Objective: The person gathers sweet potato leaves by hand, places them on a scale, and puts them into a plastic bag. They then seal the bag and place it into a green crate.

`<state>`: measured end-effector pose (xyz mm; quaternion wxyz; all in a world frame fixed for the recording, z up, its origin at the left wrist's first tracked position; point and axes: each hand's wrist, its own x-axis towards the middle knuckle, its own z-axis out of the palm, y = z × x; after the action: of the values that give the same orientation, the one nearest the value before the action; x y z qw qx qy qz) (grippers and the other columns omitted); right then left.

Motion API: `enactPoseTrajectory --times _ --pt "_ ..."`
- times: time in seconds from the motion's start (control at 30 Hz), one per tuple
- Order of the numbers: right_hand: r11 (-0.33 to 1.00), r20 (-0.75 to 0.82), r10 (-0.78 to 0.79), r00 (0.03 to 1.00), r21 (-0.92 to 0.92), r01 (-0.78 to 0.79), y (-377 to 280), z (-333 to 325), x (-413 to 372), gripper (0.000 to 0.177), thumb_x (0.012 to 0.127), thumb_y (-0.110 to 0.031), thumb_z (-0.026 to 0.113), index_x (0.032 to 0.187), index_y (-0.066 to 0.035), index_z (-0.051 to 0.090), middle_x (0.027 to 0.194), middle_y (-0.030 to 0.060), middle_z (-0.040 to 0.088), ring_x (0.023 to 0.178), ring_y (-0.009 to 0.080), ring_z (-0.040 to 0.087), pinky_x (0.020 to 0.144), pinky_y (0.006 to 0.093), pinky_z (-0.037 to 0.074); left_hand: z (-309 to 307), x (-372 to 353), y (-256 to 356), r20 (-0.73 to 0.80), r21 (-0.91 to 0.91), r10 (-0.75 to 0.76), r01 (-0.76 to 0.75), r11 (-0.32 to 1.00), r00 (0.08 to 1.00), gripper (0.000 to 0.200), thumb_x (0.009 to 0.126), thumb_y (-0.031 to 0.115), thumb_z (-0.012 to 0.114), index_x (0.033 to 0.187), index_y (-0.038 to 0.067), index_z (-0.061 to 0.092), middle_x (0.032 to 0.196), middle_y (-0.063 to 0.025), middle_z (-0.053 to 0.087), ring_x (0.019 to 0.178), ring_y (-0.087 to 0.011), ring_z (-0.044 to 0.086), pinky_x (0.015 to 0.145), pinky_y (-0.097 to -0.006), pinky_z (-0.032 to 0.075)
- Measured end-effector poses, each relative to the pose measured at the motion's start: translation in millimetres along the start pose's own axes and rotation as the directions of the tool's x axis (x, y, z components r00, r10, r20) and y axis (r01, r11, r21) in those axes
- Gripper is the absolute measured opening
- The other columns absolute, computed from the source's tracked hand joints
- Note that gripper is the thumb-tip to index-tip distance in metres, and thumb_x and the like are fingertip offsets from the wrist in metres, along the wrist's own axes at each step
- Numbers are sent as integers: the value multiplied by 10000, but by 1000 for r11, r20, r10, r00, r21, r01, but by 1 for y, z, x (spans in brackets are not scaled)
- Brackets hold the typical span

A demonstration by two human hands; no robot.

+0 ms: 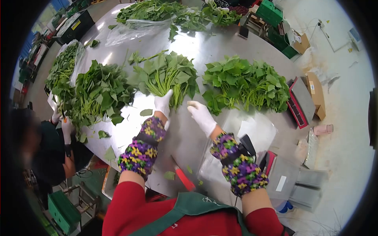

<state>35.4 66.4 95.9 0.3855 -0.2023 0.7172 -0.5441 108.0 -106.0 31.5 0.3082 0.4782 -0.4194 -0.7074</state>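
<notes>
My left hand [162, 104], in a white glove, is closed around the stems of a bunch of leafy greens [169, 74] on the metal table. The leaves fan out away from me, and the stem ends point toward me. To the right, my right hand [202, 117], also gloved, hovers over the table with nothing in it, its fingers stretched toward the bunch. A larger heap of greens [248, 84] lies beyond it. Left of my bunch is another pile of greens [102, 92]. A red-handled knife [183, 177] rests near the table's front edge.
Clear plastic bags [256, 133] lie at the front right of the metal table [185, 137]. A red-and-grey device [301, 102] stands at the right edge. More greens [149, 11] sit at the far side. A co-worker [47, 145] handles greens at the left.
</notes>
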Motion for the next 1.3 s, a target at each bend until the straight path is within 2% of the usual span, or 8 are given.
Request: enactPoseTrajectory --times 0.07,0.2,0.33,0.47,0.63,0.77,1.03,1.3 --pt "999 -40 34 999 -9 -34 28 14 47 386 915 -154 565 1235 61 592 1170 217 671 1118 271 636 965 346 473 6 -15 6 34 -53 187 -185 981 982 410 794 64 793 1142 -53 613 1067 -114 688 894 -207 659 798 -331 526" --pt "987 -148 31 988 -150 -54 74 37 113 419 941 -166 536 1299 52 549 1066 96 663 909 150 621 829 305 496 5 2 -4 -92 26 103 -101 995 990 398 804 40 781 1155 -38 611 1079 -103 685 915 -202 659 810 -320 528" --pt "987 -42 145 989 77 -141 63 35 121 325 986 -250 499 1165 -1 609 975 55 649 820 131 592 730 316 502 -3 12 5 169 -277 -362 397 875 917 351 861 98 751 1175 11 620 1079 -99 690 907 -216 678 759 -348 571" --pt "985 21 144 989 93 -146 49 28 100 305 1020 -292 443 1029 -52 631 848 2 619 704 92 548 623 281 472 6 2 5 374 -229 -408 509 829 833 289 910 224 714 1155 89 641 1041 -60 704 907 -215 682 812 -379 571" --pt "963 -128 -112 985 -257 76 3 12 36 351 991 -275 460 1003 34 626 995 268 658 953 459 603 811 466 478 10 -57 21 520 -222 -443 616 756 731 294 898 96 706 1178 95 614 1054 -49 682 895 -185 683 756 -347 585" --pt "796 -150 -162 975 -604 40 3 -3 -32 326 948 -339 555 1019 -24 598 921 235 670 877 424 643 802 464 505 -11 -117 7 531 -201 -430 602 773 730 265 919 95 663 1178 70 609 1052 -61 682 892 -212 688 760 -333 585" --pt "878 -186 128 974 -435 -199 14 -15 -98 369 848 -384 681 954 -37 613 841 157 697 834 343 682 774 434 524 -37 -179 -26 545 -251 -493 692 677 679 273 922 70 641 1187 17 597 1048 -88 685 905 -211 686 778 -325 586" --pt "873 -284 -369 885 -433 225 4 0 -125 105 906 -154 602 937 -54 617 855 142 659 815 346 646 722 437 496 -36 -185 -21 649 -263 -491 777 572 581 274 935 78 645 1198 29 583 1073 -99 673 908 -237 681 753 -370 594"
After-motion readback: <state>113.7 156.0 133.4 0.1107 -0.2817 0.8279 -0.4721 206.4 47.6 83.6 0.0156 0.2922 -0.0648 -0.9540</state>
